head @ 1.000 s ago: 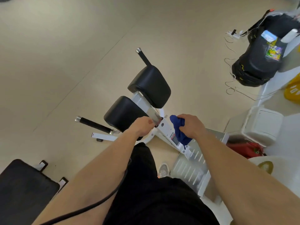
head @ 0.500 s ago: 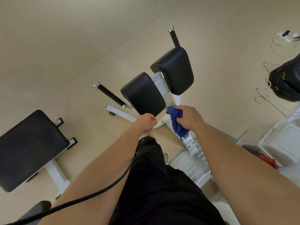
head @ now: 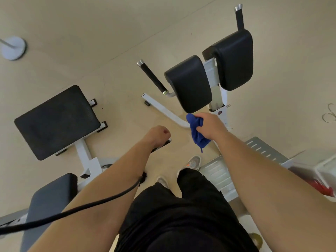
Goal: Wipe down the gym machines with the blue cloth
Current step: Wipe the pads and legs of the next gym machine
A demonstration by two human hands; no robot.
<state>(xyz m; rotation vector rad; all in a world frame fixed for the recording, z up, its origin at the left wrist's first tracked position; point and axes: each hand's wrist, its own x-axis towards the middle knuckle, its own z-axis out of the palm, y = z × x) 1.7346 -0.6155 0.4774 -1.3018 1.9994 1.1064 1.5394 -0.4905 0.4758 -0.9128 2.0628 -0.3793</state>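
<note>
Right hand (head: 211,127): grip closed round 1 blue cloth (head: 197,133), bunched, tail hanging down. The cloth sits right at the lower edge of the near black pad (head: 189,84) of the machine (head: 211,71) ahead; cannot tell if it touches. Left hand (head: 157,134) is fisted, grip tight on a dark flat object (head: 162,144); only its edge shows. 1 black cable (head: 94,206) runs across the left forearm.

Machine ahead: 2 black pads, with the far pad (head: 234,59) beyond the near one. 2 black handles (head: 153,77) with silver caps, a white frame, and 1 grey slotted footplate (head: 218,177) by the feet.

Second machine (head: 82,153) at left: 1 square black pad (head: 56,120) on a white post, 1 dark grey pad (head: 51,202) lower down.

2 shoes (head: 193,161) on the beige floor (head: 72,24). 1 white round base (head: 13,48) top left. Red item (head: 321,188) at the right edge, blurred.
</note>
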